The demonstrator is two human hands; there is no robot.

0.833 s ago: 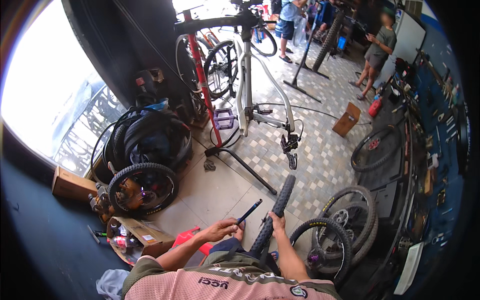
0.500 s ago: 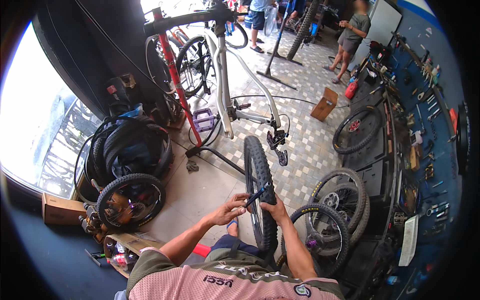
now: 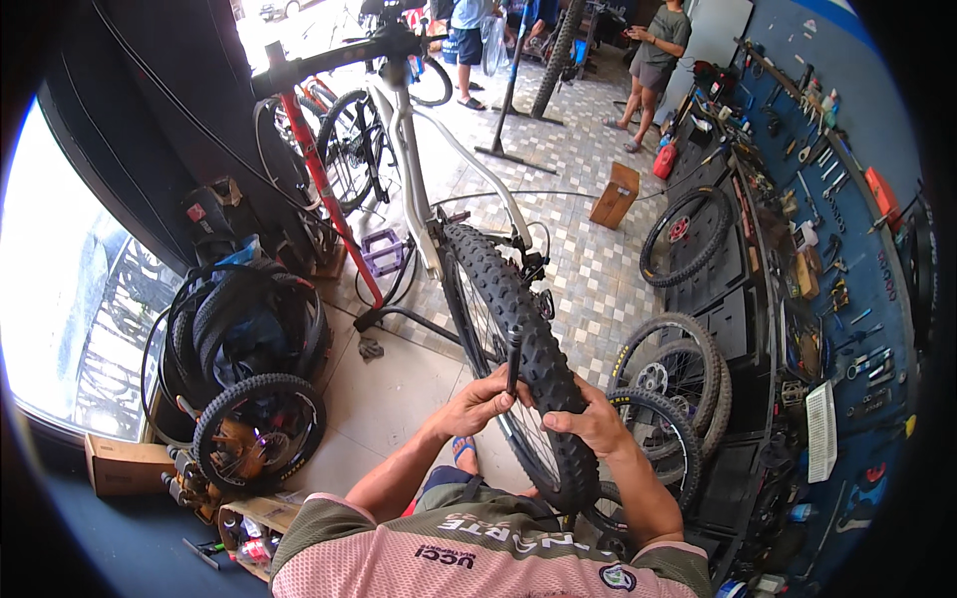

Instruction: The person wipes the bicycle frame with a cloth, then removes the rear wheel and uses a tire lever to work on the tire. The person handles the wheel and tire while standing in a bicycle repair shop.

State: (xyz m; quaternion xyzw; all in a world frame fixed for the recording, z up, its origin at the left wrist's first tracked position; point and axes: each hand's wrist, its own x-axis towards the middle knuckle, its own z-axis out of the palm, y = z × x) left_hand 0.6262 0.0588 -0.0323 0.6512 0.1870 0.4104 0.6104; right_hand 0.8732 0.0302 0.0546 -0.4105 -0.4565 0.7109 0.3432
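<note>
Mountain-bike wheel (image 3: 518, 304) held tilted in front of the person, its top reaching toward a silver bicycle frame (image 3: 407, 159) of smooth, curved tubes; the black rubber tyre (image 3: 550, 384) bears rows of blocky knobs, coarse and matt, around a narrow dark rim laced with thin spokes (image 3: 538, 448). The left hand (image 3: 481, 402) is closed on the lower part of a slim, dark cylindrical rod (image 3: 514, 359), thumb against fingers with little gap; the rod stands nearly upright, its upper end overlapping the tyre in this view, and whether the two touch cannot be told. The right hand (image 3: 590, 424) is wrapped over the right side of the tyre, opened only to the tyre's width, its thumb laid across the knobs; its fingertips are hidden. Beyond stand a red post (image 3: 315, 171) and a purple, cage-shaped flat pedal (image 3: 382, 253); small square tiles (image 3: 588, 284) in grey, white and tan pattern the floor; further knobby-tyred wheels (image 3: 723, 374) lean near the right forearm.
</note>
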